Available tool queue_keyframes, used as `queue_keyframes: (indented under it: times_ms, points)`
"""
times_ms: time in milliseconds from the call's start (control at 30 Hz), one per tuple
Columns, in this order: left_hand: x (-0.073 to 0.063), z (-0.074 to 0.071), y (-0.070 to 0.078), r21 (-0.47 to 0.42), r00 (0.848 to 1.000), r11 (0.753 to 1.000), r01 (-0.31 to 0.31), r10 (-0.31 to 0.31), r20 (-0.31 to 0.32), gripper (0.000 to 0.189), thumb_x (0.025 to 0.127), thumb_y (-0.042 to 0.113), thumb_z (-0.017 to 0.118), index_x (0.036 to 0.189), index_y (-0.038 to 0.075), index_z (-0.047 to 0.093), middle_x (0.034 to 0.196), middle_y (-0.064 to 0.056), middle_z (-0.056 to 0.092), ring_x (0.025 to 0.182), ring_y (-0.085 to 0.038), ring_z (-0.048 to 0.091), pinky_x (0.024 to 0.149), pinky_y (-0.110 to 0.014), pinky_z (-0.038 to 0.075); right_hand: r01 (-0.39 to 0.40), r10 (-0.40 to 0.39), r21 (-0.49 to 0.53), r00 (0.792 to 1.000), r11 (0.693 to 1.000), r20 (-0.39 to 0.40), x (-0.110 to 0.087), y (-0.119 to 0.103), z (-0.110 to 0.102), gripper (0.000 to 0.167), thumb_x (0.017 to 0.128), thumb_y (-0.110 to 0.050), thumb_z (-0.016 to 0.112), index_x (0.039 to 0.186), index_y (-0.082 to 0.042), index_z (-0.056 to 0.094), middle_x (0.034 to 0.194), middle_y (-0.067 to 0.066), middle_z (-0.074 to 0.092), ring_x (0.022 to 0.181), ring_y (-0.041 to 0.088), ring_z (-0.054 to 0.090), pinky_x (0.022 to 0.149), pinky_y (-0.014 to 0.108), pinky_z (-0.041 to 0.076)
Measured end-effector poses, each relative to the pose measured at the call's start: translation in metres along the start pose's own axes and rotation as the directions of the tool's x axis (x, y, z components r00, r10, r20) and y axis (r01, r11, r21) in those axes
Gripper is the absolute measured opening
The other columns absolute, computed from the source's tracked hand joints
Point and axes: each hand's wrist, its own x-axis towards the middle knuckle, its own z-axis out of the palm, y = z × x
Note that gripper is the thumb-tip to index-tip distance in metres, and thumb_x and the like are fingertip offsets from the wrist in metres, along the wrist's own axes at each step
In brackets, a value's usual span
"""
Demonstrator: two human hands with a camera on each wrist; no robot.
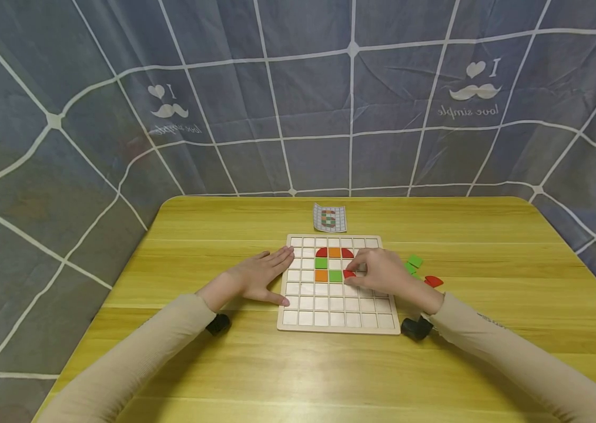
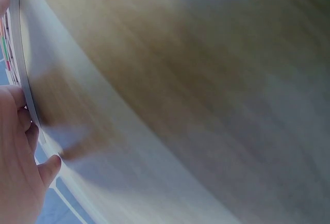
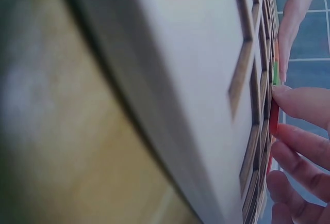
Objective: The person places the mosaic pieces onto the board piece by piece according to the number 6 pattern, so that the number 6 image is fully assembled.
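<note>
A pale wooden grid board (image 1: 327,319) lies on the table. My left hand (image 1: 263,275) rests along its left edge, fingers spread with the fingertips on the rim. With thumb and index finger my right hand (image 1: 382,271) pinches a red quarter-circle tile (image 3: 275,116) right at a cell, beside a green square tile (image 1: 335,275). To that green tile's left is an orange square (image 1: 321,275), with another green square (image 1: 321,263) above it. A top row holds an orange square (image 1: 334,252) between two red rounded tiles (image 1: 321,253).
A paper card (image 1: 330,218) with a printed coloured grid pattern lies behind the board. Loose green squares (image 1: 414,261) and red rounded tiles (image 1: 434,281) lie right of the board, near my right forearm. A grey patterned curtain (image 1: 308,106) hangs behind the wooden table (image 1: 213,376).
</note>
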Motion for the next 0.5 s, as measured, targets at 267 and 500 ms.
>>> queue_keyframes:
  times_ms: [267, 500]
  points:
    - [0.0, -0.0001, 0.0001, -0.007, 1.0, 1.0, 0.003, -0.002, 0.003, 0.105, 0.085, 0.073, 0.046, 0.155, 0.011, -0.002, 0.163, -0.006, -0.007, 0.151, -0.02, -0.003, 0.123, -0.045, 0.01, 0.002, -0.002, -0.01, 1.0, 1.0, -0.002, -0.0007, -0.0003, -0.0006, 0.024, 0.077, -0.04, 0.079, 0.09, -0.019, 0.078, 0.088, -0.008, 0.069, 0.065, 0.002, 0.05, 0.049, 0.019, 0.036]
    - [0.0007, 0.0005, 0.0, -0.012, 1.0, 1.0, 0.002, -0.002, 0.003, 0.105, 0.085, 0.073, 0.046, 0.155, 0.011, -0.002, 0.163, -0.006, -0.007, 0.151, -0.02, -0.003, 0.123, -0.045, 0.01, -0.006, 0.006, -0.013, 1.0, 1.0, -0.001, -0.0012, -0.0002, 0.0, 0.024, 0.077, -0.04, 0.079, 0.09, -0.02, 0.078, 0.089, -0.008, 0.07, 0.065, 0.001, 0.05, 0.048, 0.019, 0.036]
